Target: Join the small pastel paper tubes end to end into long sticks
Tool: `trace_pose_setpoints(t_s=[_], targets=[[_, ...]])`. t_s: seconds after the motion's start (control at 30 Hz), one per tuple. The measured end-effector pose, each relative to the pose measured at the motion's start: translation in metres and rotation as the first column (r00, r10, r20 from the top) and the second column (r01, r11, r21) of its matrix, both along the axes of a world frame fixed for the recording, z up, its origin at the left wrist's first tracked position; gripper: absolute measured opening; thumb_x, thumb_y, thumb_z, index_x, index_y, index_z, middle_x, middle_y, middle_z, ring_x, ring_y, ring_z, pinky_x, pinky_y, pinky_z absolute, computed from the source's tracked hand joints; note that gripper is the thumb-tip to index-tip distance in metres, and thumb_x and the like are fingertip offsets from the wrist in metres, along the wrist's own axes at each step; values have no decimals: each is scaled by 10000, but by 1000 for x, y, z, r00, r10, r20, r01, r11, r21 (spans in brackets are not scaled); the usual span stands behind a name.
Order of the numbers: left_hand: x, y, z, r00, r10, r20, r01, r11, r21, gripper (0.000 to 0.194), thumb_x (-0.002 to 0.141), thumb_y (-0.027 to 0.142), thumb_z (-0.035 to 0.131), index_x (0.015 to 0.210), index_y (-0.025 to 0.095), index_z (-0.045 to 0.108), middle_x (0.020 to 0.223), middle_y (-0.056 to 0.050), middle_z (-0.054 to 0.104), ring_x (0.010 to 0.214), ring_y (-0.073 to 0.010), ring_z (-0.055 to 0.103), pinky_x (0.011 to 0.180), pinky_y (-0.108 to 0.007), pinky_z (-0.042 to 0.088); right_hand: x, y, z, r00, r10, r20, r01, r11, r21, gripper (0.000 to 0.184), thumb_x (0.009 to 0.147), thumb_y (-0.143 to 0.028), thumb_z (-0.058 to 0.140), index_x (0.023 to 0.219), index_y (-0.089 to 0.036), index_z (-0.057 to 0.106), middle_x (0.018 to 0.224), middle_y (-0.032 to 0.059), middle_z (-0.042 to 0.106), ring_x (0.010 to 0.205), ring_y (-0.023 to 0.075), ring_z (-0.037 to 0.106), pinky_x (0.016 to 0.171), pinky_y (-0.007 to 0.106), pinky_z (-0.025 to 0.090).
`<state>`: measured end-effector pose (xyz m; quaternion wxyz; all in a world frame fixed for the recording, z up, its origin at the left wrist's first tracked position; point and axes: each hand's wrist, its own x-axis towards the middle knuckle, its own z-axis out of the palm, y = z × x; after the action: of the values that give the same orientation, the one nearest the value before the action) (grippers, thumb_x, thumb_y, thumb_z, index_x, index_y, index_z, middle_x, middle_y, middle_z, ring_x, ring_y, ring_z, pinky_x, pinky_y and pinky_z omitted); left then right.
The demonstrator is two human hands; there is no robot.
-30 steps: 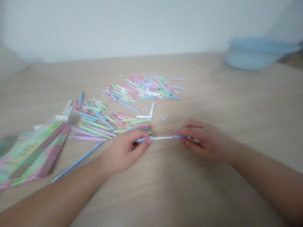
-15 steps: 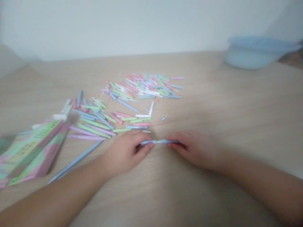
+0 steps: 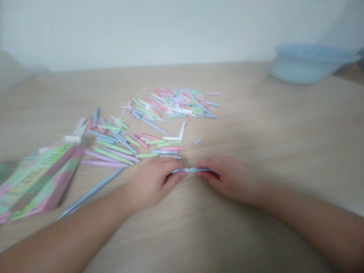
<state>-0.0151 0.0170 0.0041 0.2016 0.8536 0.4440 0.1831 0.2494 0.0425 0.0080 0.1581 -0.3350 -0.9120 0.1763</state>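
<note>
My left hand (image 3: 159, 176) is closed, pinching a light blue pen piece (image 3: 178, 171) between thumb and fingers. Facing it, my right hand (image 3: 224, 176) grips another light blue pen piece (image 3: 192, 170). The two pieces lie in one line with their ends meeting, or nearly so; blur hides the exact joint. My fingers cover their outer ends. Just beyond my left hand are loose pastel pen parts (image 3: 113, 155) in green, purple, blue, pink and white. A small blue tip (image 3: 198, 140) lies apart from them, beyond the gap between my hands.
A bigger heap of pastel pen parts (image 3: 173, 102) is farther back on the wooden table (image 3: 256, 113). Patterned boxes (image 3: 42, 182) lie at left, beside a long blue stick (image 3: 92, 192). At the back right stands a light blue basin (image 3: 309, 64).
My right hand has moved slightly left, toward my left hand. The pale gap between the two blue pen pieces has narrowed.
</note>
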Motion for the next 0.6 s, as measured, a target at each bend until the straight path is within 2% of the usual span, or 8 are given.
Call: trace_pose_setpoints(t_s=[0.2, 0.37, 0.6], targets=[[-1, -1, -1, 1000, 5, -19, -4, 1000, 22, 249, 1091, 385, 518, 1053, 238, 716, 1013, -31, 762, 977, -224, 697, 849, -333, 472, -3, 0, 1, 1000, 18, -3, -18, 1000, 9, 215, 1074, -316, 549, 1035, -204, 728, 868, 65, 766, 793, 237, 697, 712, 351, 488], [0, 0, -2, 1000, 18, -23, -18, 1000, 20, 267, 1102, 381, 493, 1055, 235, 711, 999, -26, 759, 962, -217, 694, 840, -325, 469, -4, 1, -4, 1000, 10, 5, -11, 999, 45, 183, 1065, -299, 572, 1053, -210, 731, 903, 57, 784, 817, 232, 707, 717, 333, 463], [-2, 1, -2, 1000, -1, -24, 2, 999, 40, 237, 1093, 367, 516, 1065, 236, 711, 1004, -20, 759, 968, -217, 692, 839, -319, 467, -5, 1, -1, 999, -1, 39, 0, 1000, 9, 176, 1063, -290, 585, 1063, -198, 736, 947, 66, 796, 853, 250, 720, 743, 353, 472]])
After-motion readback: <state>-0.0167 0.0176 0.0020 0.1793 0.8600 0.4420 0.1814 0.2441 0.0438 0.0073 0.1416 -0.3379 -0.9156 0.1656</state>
